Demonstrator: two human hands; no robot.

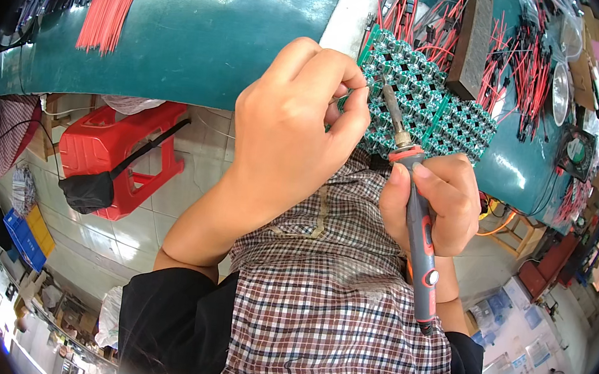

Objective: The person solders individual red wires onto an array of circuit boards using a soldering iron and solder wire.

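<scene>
My right hand (pixel 451 198) grips a grey and red soldering iron (pixel 421 238) like a pen. Its metal tip points up and left over a panel of green circuit boards (pixel 420 72) crowded with small parts. At the panel's left edge my left hand (pixel 284 124) is closed in a pinch, fingertips bent toward the boards. Whatever it pinches is hidden behind the fingers. Red and black wires with black connectors (pixel 409 4) lie just beyond the panel. A dark rectangular bar (pixel 470 45) rests across the wires and the panel's far edge.
The green-topped table (pixel 212 41) carries a bundle of red wires (pixel 118 0) at the left and more red and black wires (pixel 534 72) at the right. A small black fan (pixel 575 152) stands at the right edge. Below left is a red plastic stool (pixel 102 135) with a black bag.
</scene>
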